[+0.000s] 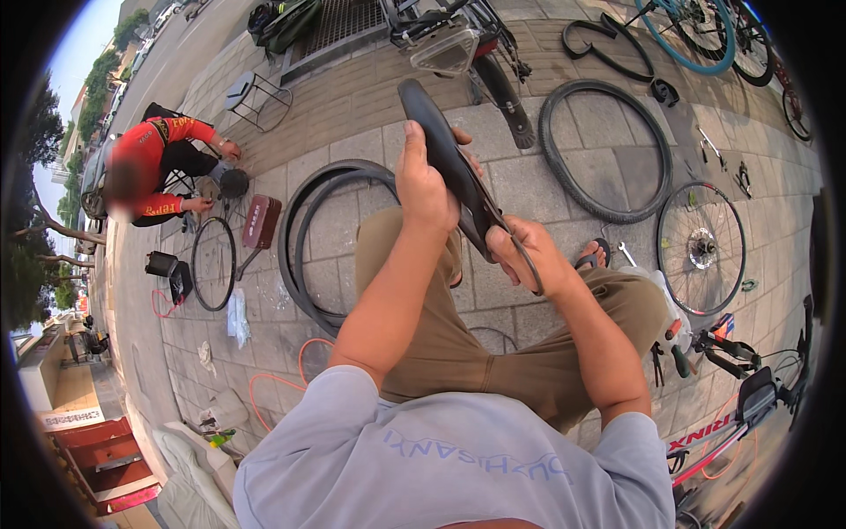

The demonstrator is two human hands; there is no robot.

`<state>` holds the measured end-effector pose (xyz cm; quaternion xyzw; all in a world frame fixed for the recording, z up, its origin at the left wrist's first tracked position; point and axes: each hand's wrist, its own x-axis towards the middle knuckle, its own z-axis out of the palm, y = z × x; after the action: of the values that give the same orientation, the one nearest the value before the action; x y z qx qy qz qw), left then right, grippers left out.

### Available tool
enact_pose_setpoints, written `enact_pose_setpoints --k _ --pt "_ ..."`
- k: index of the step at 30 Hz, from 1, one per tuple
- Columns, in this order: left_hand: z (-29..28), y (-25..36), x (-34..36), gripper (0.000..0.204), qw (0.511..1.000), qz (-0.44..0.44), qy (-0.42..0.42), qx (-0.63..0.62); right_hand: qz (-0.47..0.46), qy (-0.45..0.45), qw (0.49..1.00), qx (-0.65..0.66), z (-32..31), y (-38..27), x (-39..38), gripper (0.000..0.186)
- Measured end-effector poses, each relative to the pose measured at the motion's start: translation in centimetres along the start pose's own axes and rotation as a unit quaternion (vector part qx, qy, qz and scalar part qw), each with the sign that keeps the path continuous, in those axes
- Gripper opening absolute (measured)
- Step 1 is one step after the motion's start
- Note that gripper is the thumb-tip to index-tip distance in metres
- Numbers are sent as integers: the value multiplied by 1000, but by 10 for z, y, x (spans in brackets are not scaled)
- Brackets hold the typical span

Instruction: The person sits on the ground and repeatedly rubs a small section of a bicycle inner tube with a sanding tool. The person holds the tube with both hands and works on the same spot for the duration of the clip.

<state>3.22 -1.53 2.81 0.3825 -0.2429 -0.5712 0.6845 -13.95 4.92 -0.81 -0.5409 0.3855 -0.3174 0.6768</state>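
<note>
Holds black rubber piece (443,145) (tyre or inner tube, cannot tell) aloft over paving (379,139), on a lengthwise slant from far left to near right, with left hand (427,187) wrapped round its middle and right hand (531,256), nearer the body, closed on its near end.

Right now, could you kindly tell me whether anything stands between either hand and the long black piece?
Nothing visible does: the left hand grips the long black piece around its middle, and the right hand holds it nearer its lower end, both bare and directly touching it.
</note>
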Motion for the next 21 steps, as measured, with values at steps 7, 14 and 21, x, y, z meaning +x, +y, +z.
enact_pose_setpoints --k 7,14,21 --pt "-12 5 12 50 999 20 -10 36 17 -51 998 -20 -4 14 -1 64" --pt "-22 -21 13 48 990 75 41 110 4 -75 996 -37 -3 12 5 65" --pt "-27 -28 14 49 986 83 47 137 7 -82 995 -51 -7 12 5 66"
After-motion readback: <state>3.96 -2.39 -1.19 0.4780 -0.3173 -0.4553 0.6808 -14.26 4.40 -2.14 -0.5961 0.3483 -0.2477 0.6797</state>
